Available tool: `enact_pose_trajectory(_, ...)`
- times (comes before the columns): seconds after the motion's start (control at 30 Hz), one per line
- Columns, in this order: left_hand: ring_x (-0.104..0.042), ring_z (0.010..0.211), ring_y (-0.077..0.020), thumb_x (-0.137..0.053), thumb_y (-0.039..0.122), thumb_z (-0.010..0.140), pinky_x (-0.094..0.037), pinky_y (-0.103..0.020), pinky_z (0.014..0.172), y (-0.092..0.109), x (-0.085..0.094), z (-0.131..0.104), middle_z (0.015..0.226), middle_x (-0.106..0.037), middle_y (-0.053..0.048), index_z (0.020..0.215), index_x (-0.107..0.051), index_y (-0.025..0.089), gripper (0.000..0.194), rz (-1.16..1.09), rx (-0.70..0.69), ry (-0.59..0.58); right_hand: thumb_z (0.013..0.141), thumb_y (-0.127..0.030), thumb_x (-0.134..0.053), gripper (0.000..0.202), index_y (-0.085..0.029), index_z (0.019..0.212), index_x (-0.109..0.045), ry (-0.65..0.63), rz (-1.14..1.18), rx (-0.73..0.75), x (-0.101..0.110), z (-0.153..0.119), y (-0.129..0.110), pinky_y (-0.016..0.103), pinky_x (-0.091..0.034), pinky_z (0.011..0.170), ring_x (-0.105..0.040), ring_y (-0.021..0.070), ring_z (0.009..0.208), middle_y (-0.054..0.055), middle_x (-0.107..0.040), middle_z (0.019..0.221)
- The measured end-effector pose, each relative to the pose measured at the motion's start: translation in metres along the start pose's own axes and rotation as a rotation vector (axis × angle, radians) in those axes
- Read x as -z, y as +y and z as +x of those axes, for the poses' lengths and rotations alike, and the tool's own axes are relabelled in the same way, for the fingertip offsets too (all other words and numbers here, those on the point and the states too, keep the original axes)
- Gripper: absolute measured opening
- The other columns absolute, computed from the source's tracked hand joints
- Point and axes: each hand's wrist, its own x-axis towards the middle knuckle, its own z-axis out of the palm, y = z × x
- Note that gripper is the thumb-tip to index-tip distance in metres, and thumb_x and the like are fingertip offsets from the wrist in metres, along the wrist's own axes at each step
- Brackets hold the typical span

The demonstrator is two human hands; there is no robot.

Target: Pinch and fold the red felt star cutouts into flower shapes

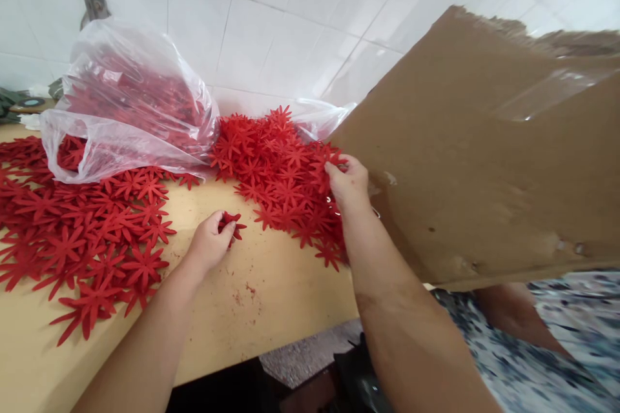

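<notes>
My left hand (213, 239) is closed, pinching a red flower-shaped cutout (235, 224) just above the middle of the table. Thumb and fingers of my right hand (349, 181) are pressed together on another red flower-shaped cutout (334, 160) at the right edge of a heap (285, 171) of such pieces. Each piece has several narrow pointed petals. To the left of my left hand spreads a second pile of red cutouts (111, 239), in loose layers. A clear plastic bag (145, 97) full of red pieces lies at the back of that pile.
A large brown cardboard sheet or box side (484, 155) stands right of my right hand. White tiles (290, 13) line the back wall. Small red scraps (249, 293) lie on the wooden table (290, 297). Another person's patterned clothing (576, 329) shows below the cardboard.
</notes>
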Motion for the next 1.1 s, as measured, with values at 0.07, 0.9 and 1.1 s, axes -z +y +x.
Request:
enact_pose_trajectory(0.07,-0.047,0.05,-0.0067,-0.046,0.022,0.079,-0.037,-0.019,0.048,-0.0006,-0.0002,0.0002,0.065,-0.059,-0.001,0.076,-0.049,0.015,0.008,-0.005,-0.007,0.005,0.062,-0.02,-0.058,0.011,-0.019,0.072,-0.053,-0.006,-0.013,0.002,-0.0001,0.0003,0.0013,0.031,-0.046,0.066,-0.053,0.0124,0.06,-0.002,-0.056,0.065)
enact_pose_trajectory(0.9,-0.045,0.048,-0.0068,-0.046,0.021,0.079,-0.036,-0.02,0.048,0.0007,-0.0003,0.0001,0.063,-0.057,0.0,0.075,-0.049,0.015,0.008,0.006,0.001,0.002,0.064,-0.029,-0.063,0.015,-0.018,0.06,-0.054,-0.046,-0.02,-0.041,0.0,-0.0046,-0.0026,0.03,-0.045,0.061,-0.053,0.0134,0.058,-0.002,-0.054,0.058)
enact_pose_trajectory(1.1,-0.045,0.048,-0.0068,-0.045,0.023,0.079,-0.036,-0.02,0.048,-0.0021,-0.0003,0.0011,0.064,-0.058,0.0,0.077,-0.048,0.015,0.008,0.006,-0.005,-0.008,0.059,-0.016,-0.062,0.017,-0.018,0.075,-0.056,0.076,0.028,0.009,0.0009,0.0003,-0.0009,0.033,-0.047,0.072,-0.056,0.0142,0.065,-0.001,-0.059,0.068)
